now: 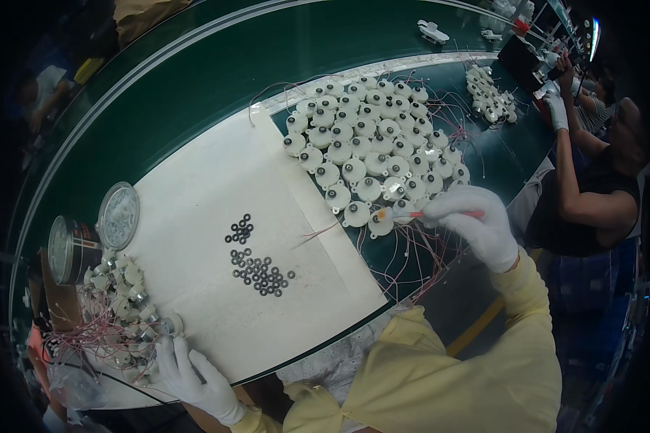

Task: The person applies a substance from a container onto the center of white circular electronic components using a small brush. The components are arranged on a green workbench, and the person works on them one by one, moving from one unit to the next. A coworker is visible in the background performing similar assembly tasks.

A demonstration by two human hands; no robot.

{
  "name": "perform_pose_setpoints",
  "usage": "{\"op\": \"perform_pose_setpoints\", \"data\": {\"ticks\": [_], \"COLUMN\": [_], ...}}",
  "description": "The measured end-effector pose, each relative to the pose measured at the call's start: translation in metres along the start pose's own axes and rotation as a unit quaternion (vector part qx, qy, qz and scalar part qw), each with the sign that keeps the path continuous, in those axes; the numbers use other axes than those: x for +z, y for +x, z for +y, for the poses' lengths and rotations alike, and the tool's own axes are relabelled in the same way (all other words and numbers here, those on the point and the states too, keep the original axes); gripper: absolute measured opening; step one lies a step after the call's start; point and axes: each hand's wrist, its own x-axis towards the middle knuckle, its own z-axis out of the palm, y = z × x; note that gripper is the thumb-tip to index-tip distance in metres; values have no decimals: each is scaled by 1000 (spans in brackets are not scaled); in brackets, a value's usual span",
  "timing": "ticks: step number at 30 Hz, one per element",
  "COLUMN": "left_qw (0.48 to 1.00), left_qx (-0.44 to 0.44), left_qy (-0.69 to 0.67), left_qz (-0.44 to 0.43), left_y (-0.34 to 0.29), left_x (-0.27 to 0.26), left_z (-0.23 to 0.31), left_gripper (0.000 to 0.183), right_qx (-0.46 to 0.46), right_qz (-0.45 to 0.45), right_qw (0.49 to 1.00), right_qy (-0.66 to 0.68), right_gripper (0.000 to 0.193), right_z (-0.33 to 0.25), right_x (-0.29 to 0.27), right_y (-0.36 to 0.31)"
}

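My right hand [480,224], in a white glove, is closed around the red handle of a small brush [412,213]. Its bristle end is over the near edge of a large cluster of round white motors [368,189] with dark centres and thin wires. At the lower left, my gloved left hand [195,379] has its fingers apart. Its fingertips rest by a small motor [172,325] at the edge of a wired pile of motors [123,303]. Several black rings [260,274] lie loose on the white sheet [195,180] between my hands.
A round tin [68,252] stands at the left beside an open round lid or dish [119,216] with clear contents. At the far right a person [585,180] works near a smaller batch of motors [490,97]. A green conveyor belt [253,50] runs behind the table.
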Motion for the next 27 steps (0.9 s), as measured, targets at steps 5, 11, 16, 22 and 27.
{"op": "perform_pose_setpoints", "data": {"ticks": [5,11,16,22,27], "left_qw": [1000,1000,1000,1000,1000], "left_qx": [6,-1,-8,-10,-1], "left_qy": [6,-2,1,1,7], "left_qz": [4,5,7,5,6], "left_y": [1,-1,0,1,-1], "left_x": [-2,0,-1,1,-1], "left_z": [3,-1,3,5,2], "left_gripper": [31,30,30,30,30], "right_qx": [-16,-13,-8,-13,-52], "right_qz": [-12,-5,10,2,-22], "right_qw": [1000,999,1000,1000,998], "right_qy": [-20,-50,-14,-27,-41], "right_gripper": [21,20,21,21,22], "right_z": [3,5,3,6,6], "right_x": [7,4,-1,5,-8], "right_y": [1,-2,-5,-2,-8]}}
